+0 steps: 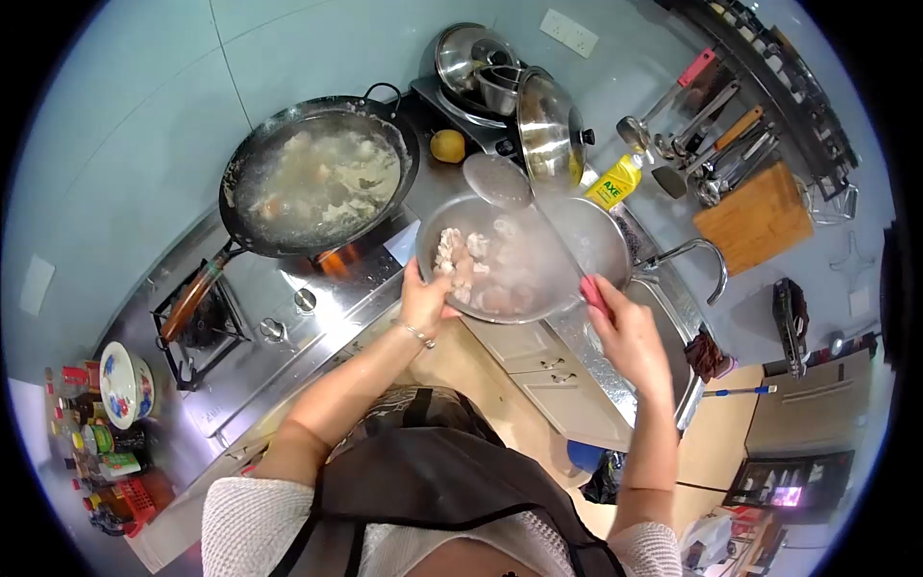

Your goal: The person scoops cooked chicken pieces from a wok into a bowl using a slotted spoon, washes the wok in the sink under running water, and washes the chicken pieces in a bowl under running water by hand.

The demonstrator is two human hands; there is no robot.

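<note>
Mid-frame, our left grip [429, 296] pinched the heavy-looking bowl [588, 238] by its rim, likely best. Our right grip [627, 332] squeezed the ladle [498, 183].

Near the left fingers [411, 275] sits a slim, silvery wrist bracelet [417, 335]; farther back from them comes a short, whitish, textured knit left sleeve [252, 524]. The matching right sleeve [646, 552] lies well behind the right fingers [611, 294]. Behind all fingers spreads a dark apron [433, 481] with black edging.

A narrow gap parts wok [238, 171] and bowl [598, 233], 1 yellow fruit [447, 146] obstructing beyond.
</note>
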